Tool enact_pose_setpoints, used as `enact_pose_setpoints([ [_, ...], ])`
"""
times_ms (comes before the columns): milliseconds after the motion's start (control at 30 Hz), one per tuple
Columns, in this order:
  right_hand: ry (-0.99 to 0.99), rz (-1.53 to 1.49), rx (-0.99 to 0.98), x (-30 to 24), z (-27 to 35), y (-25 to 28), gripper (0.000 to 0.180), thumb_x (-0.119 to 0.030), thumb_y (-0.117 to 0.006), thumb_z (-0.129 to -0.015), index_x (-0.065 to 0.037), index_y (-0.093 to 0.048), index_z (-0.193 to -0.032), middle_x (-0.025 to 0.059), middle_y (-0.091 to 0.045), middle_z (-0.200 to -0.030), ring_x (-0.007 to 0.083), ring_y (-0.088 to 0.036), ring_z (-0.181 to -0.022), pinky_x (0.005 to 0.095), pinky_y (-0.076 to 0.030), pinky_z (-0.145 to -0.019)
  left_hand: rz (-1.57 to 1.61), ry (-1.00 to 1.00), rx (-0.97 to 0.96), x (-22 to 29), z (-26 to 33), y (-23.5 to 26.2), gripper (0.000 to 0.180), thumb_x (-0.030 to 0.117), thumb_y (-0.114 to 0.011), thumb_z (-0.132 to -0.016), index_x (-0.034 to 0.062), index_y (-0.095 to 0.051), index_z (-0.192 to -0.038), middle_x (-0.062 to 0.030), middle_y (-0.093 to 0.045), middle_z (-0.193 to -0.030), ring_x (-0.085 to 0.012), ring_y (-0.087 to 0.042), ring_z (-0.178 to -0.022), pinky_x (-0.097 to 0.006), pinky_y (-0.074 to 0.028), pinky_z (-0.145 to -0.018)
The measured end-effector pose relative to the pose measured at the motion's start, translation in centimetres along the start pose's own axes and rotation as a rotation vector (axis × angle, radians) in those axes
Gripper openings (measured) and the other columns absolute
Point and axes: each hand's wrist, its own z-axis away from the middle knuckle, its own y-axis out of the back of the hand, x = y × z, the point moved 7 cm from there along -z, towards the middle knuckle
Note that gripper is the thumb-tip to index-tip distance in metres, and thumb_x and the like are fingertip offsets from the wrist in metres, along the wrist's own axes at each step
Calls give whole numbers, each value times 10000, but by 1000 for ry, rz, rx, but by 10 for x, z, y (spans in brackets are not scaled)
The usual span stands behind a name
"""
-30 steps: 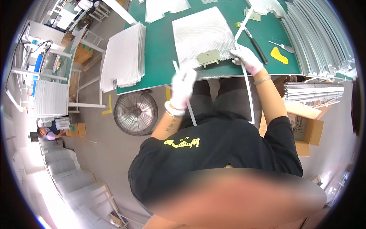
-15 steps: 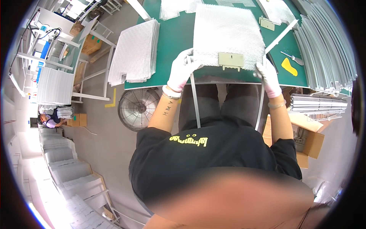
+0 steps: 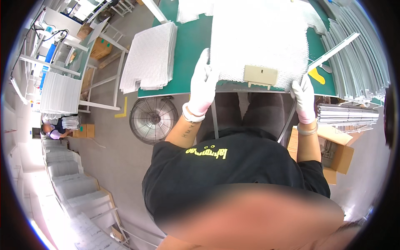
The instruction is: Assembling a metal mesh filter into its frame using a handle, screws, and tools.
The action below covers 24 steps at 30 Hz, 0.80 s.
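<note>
A white mesh sheet (image 3: 258,37) is in front of me over the table, with a beige plate (image 3: 260,76) at its near edge. My left hand (image 3: 202,85), in a white glove, lies along the sheet's left edge, fingers straight and pressed together. From under it a thin metal strip (image 3: 215,121) runs down toward my lap; the grip itself is partly hidden. My gloved right hand (image 3: 303,100) is closed at the sheet's near right corner, round a second metal strip (image 3: 287,127). A pale bar (image 3: 335,51) slants away beyond that hand.
On the green table (image 3: 189,46) a stack of mesh sheets (image 3: 150,56) lies to the left. Many upright pale panels (image 3: 358,54) line the right side, near a yellow scraper (image 3: 316,76). Below are a floor fan (image 3: 154,118) and an open carton (image 3: 343,158).
The mesh sheet and its beige plate look larger and nearer, shifted slightly right. My left fingers have straightened along the edge. My right hand has moved right and down, its bar swinging rightward.
</note>
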Motion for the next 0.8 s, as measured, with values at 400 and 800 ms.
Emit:
enact_pose_setpoints([
  [400, 169, -43, -343, -48, -1, -90, 506, -113, -667, -937, 70, -471, -1366, 75, -596, -1273, 137, -535, -1174, 323, -420, -1052, 398, -207, 443, 9, 78, 85, 404, 85, -557, -1010, -64, -464, -1374, 5, -553, -1009, -56, -460, -792, -206, -407, -732],
  [800, 694, 116, -21, -135, -90, -84, 158, -123, -737, -903, -14, -623, -916, -40, -568, -748, 37, -475, -677, 222, -417, -590, 224, -624, 241, 105, -67, 86, 458, 71, -437, -1024, -10, -340, -1464, -8, -542, -1059, -42, -426, -730, -184, -359, -645],
])
